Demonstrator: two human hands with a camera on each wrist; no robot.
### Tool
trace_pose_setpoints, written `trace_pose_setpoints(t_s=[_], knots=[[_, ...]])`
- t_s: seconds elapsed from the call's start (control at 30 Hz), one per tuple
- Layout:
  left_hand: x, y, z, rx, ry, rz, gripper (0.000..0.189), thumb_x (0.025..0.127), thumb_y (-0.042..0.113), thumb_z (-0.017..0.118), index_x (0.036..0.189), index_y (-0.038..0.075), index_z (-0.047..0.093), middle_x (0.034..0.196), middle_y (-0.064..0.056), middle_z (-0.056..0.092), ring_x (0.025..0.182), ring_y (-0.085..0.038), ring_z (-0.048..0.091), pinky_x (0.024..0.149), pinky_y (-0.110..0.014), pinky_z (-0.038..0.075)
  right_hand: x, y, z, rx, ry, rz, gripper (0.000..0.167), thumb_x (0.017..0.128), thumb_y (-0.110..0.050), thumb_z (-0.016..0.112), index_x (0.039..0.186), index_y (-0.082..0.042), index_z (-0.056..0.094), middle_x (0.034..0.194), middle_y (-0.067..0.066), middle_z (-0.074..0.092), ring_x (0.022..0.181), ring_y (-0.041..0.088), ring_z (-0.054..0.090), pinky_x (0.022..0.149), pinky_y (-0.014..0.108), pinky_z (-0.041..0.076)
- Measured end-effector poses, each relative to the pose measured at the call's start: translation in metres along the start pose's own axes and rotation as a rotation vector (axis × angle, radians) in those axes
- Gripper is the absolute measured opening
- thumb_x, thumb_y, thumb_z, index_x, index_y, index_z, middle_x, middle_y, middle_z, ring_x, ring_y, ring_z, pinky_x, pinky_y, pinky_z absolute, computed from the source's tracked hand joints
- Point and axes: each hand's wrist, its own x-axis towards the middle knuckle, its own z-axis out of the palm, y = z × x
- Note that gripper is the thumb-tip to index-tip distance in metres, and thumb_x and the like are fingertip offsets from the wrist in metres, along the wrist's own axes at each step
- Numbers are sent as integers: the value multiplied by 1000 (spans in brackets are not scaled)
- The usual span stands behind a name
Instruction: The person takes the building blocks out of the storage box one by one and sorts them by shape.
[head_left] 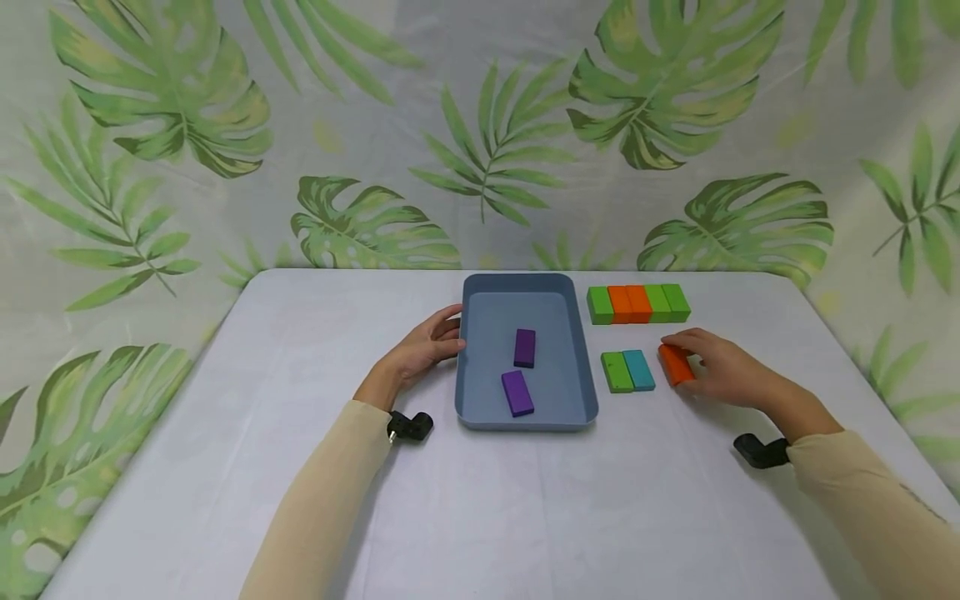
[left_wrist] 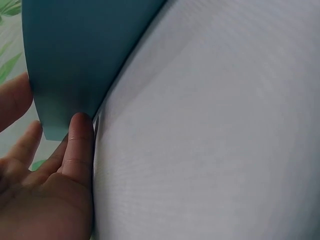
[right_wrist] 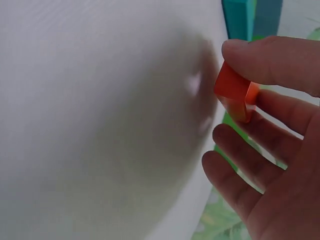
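Beside the blue-grey tray (head_left: 470, 358), my left hand (head_left: 422, 348) has its fingertips right at the left wall. In the left wrist view its fairly straight fingers (left_wrist: 80, 145) lie along the outside of the tray wall (left_wrist: 75, 65). Two purple blocks, one farther back (head_left: 525, 347) and one nearer (head_left: 517, 393), lie apart inside the tray. My right hand (head_left: 723, 367) pinches an orange block (head_left: 677, 365) between thumb and fingers, low over the table. The right wrist view shows the orange block (right_wrist: 234, 87) under the thumb, with the two lower fingers away from it.
Left of the pinched block, a green block (head_left: 617, 372) and a blue block (head_left: 639, 370) lie side by side. Behind them runs a row of several green and orange blocks (head_left: 630, 304). A leaf-patterned cloth (head_left: 487, 167) hangs behind the white table (head_left: 562, 517).
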Motion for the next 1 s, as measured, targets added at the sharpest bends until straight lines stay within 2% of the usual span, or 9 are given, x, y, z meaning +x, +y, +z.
trace_pose_setpoints(t_s=[0.33,0.87,1.0], knots=[[0,-1,-1,-12,16,-8,75,97,-3,56,160,16,19,164,-16,26,151,-29,30,122,-49,30,16,-9,10,11,-15,-57,62,79,-8,79,136,2,55,139,27,53,128,47,46,107,65,39],[1,-1,-1,-10,1,-3,76,96,-4,55,160,14,17,164,-16,24,152,-30,28,123,-50,28,15,-11,10,-16,-30,-51,60,80,-12,78,135,1,56,138,26,54,127,46,47,107,65,39],[1,-1,-1,-11,7,-5,76,96,-4,55,160,15,18,164,-16,24,152,-30,28,123,-49,29,15,-12,11,-23,-18,-76,65,80,-12,79,138,-1,54,135,25,56,123,45,50,105,65,41]])
